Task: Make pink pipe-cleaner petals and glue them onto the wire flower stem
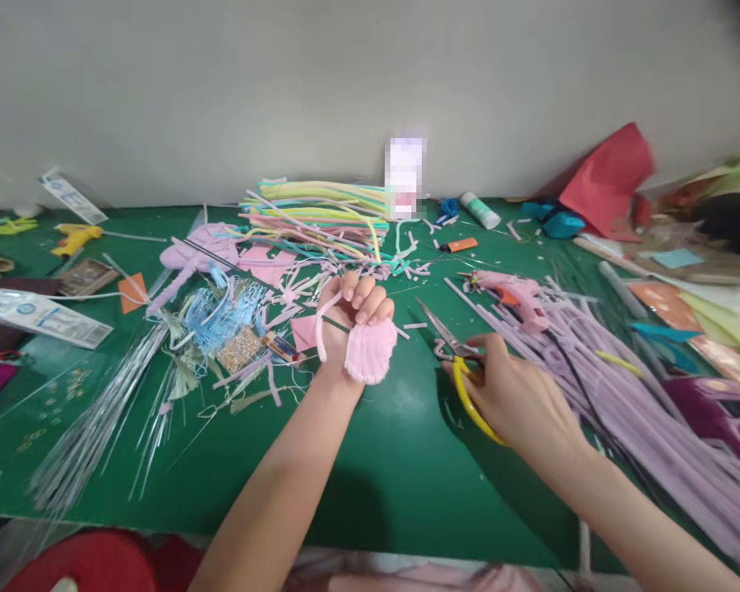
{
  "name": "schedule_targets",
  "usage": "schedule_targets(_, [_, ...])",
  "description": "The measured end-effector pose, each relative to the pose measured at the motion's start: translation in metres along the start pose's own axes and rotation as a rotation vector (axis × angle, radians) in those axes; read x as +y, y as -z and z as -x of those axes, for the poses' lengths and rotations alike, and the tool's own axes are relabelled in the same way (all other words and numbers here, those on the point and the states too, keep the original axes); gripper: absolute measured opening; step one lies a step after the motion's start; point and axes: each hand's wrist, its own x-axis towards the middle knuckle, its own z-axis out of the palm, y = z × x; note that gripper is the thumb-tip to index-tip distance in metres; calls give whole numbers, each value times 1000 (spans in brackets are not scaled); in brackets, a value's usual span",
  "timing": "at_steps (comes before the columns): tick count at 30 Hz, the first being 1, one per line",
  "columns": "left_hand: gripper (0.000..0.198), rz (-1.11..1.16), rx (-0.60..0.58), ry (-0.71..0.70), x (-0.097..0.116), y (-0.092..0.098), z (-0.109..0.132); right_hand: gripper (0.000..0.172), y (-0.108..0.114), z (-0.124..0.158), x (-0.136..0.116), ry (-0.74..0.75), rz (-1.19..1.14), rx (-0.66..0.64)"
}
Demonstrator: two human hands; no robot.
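My left hand point(361, 306) is closed on a fan-shaped pink pipe-cleaner piece point(372, 352), held palm up above the green table. A loose pink end of pipe cleaner point(321, 333) curls out on the left of the same hand. In my right hand point(524, 395) is a pair of scissors with yellow handles point(469, 403). Their metal blades point(439, 327) point up and left toward the left hand, apart from the pink piece. Just beyond the scissors lies a pink glue gun point(518, 298) on a bundle of lilac pipe cleaners point(617, 386).
Many coloured pipe cleaners point(321, 218) are stacked at the back. Blue tassels point(225, 316), a bag of beads point(239, 349) and thin wire stems point(102, 415) lie left. An orange lighter point(460, 245), a yellow glue gun point(77, 238) and red paper point(610, 185) are farther off.
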Motion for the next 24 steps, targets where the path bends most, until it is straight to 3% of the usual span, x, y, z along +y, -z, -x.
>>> schedule_targets(3, [48,-14,-87,-1,-1,-5,5,19,5,2,0,90,16,-66])
schedule_targets(5, [47,-24,-135,0,-1,-8,7,17,17,4,-6,75,85,-5])
schedule_targets(7, [48,-24,-150,0,-1,-11,9,19,32,6,-18,21,-37,80])
schedule_targets(9, [49,-11,-157,-6,0,-13,10,19,42,10,-35,22,-507,67])
schedule_targets(11, [50,9,-162,-12,1,-16,10,17,46,14,-56,40,-1060,-141])
schedule_targets(12, [51,15,-158,-16,2,-17,11,16,45,17,-66,20,-1263,-234])
schedule_targets(14, [54,7,-119,-27,5,-22,12,19,40,19,-84,-61,-1496,-245])
schedule_targets(16, [57,-26,-58,-45,7,-26,14,19,36,19,-94,-126,-1564,-124])
schedule_targets(19, [60,-60,-12,-71,8,-31,15,12,34,16,-97,-151,-1483,47])
schedule_targets(24, [61,-44,-56,-63,7,-31,16,13,39,15,-95,-127,-1288,135])
